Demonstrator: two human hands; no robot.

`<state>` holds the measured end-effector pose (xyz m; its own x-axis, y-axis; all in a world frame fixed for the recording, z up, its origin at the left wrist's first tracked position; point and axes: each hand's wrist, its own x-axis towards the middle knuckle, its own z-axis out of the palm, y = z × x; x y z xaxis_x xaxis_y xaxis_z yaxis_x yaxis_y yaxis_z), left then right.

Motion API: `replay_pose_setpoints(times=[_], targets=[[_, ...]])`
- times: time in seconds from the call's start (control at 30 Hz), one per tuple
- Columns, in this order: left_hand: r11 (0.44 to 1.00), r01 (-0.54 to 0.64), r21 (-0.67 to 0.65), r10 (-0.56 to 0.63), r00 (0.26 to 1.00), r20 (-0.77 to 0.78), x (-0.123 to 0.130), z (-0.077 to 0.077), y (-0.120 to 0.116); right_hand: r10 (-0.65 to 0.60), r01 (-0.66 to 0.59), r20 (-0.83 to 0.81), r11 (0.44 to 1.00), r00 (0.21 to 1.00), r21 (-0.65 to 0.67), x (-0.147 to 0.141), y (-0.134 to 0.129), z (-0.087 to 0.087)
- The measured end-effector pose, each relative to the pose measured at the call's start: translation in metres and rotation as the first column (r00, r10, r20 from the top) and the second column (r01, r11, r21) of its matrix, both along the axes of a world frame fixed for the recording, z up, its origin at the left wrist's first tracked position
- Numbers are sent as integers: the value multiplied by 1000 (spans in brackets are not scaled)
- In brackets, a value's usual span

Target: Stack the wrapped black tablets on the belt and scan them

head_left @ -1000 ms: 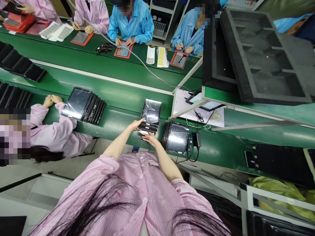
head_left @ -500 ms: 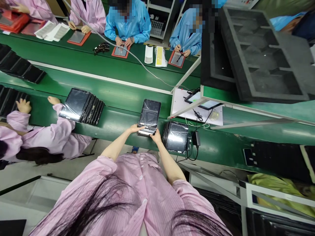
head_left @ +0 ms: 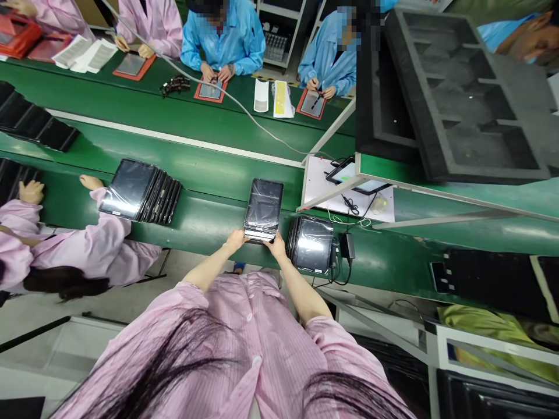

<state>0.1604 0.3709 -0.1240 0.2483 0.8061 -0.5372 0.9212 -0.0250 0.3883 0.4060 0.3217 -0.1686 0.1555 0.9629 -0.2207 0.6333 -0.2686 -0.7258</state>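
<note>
Right at the near edge of the green desk (head_left: pixel 209 216), a small stack of black tablets (head_left: pixel 264 201) is flanked by two bare hands, kept apart from each other: the near left corner is touched by the left hand (head_left: pixel 236 239), the near right corner by the right hand (head_left: pixel 276 245). Whether the fingers are closed around the edges cannot be told, as the undersides are hidden. Here the piling looks well advanced: the tablets are laid one over another, screen up on top, with pale edges of lower ones shown at the near end. By the look of it, those near edges are not quite lined up, so a little squaring may be left. Just to the right, a second stack (head_left: pixel 312 244) is set down with its layers fanned to the left, not joined to the middle one, and a black power adapter (head_left: pixel 347 247) is seen beside it. Well off to the left, a larger leaning stack (head_left: pixel 131 186) is lined up, with a co-worker's sleeve (head_left: pixel 107 201) close by. On the far side, a lit tablet (head_left: pixel 372 184) is propped over a white board (head_left: pixel 317 181). How many tablets are meant for each pile cannot be told.
</note>
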Motion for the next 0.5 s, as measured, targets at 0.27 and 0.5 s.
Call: replay_pose_setpoints(times=[0.27, 0.5], targets=[[994, -105, 28, 100, 985, 137, 1, -20, -11, -18, 18, -2, 993, 1000, -116, -2, -7, -6], [985, -174, -6, 173, 976, 130, 5, -34, -11, -34, 53, 81, 968, 996, -246, -5, -7, -8]])
